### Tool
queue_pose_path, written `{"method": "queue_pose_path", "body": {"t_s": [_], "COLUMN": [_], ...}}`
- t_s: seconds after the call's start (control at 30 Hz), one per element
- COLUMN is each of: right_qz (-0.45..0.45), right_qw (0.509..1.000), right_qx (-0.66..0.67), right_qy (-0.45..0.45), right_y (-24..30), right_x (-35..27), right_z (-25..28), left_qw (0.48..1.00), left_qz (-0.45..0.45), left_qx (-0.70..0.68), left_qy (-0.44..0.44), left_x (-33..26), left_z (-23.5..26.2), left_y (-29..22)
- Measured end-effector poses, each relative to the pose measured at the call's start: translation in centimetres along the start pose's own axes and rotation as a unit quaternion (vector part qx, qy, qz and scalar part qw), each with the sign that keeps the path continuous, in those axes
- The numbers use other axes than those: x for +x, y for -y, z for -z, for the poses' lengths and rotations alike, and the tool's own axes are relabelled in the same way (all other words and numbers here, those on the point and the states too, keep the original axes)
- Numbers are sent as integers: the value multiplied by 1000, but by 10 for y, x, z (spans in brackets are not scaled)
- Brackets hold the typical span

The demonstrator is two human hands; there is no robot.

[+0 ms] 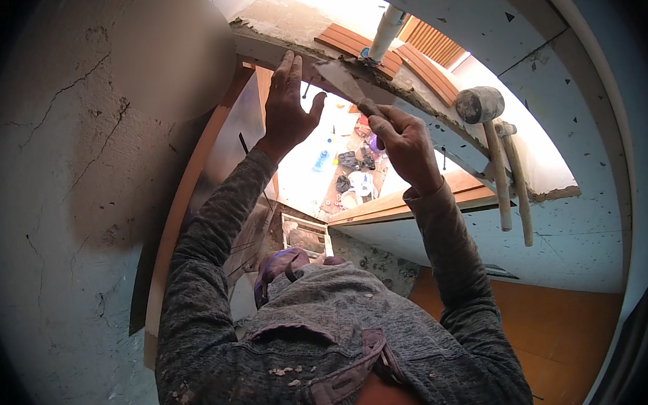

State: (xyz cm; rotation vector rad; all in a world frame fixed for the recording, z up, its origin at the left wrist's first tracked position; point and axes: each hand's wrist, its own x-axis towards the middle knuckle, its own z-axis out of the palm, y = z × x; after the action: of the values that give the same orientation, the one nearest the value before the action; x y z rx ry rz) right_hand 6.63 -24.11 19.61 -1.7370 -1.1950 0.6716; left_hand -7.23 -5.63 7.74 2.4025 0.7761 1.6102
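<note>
Right hand (407, 139) grips putty knife (348, 87) at ledge (264, 50) edge; left hand (289, 109) empty, thumb apart, fingertips at ledge's left part. Step seems scraping or smoothing ledge; next likely calls for steady stroke.

Both arms (211, 239) stretch out beyond the chest (338, 313). The left hand (287, 108), ahead of the chest's left side, has straight fingers (290, 67) and spread thumb (317, 108); the right hand (411, 144), ahead of its right, curls in a grip.
</note>
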Motion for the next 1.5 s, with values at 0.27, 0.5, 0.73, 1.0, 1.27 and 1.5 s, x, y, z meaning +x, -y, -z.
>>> {"method": "queue_pose_path", "body": {"t_s": [0.27,0.5,0.73,1.0,1.27,1.5], "right_qz": [76,45,33,-5,29,54], "right_qw": [988,991,994,999,997,995], "right_qx": [-129,-128,-105,-45,-63,-30], "right_qy": [-41,17,-12,16,30,80], "right_y": [-7,7,-2,-14,-3,2], "right_x": [21,18,7,19,29,38], "right_z": [-4,4,24,20,3,0], "left_qw": [1000,1000,1000,1000,999,999], "left_qz": [1,0,3,10,16,11], "left_qx": [-3,1,-3,-16,-19,-44], "left_qy": [-4,-9,-9,-18,-22,-16], "left_x": [2,1,0,-1,-1,-4], "left_z": [0,-2,-1,-3,-4,-5], "left_y": [-3,-2,-1,-2,-4,2]}}
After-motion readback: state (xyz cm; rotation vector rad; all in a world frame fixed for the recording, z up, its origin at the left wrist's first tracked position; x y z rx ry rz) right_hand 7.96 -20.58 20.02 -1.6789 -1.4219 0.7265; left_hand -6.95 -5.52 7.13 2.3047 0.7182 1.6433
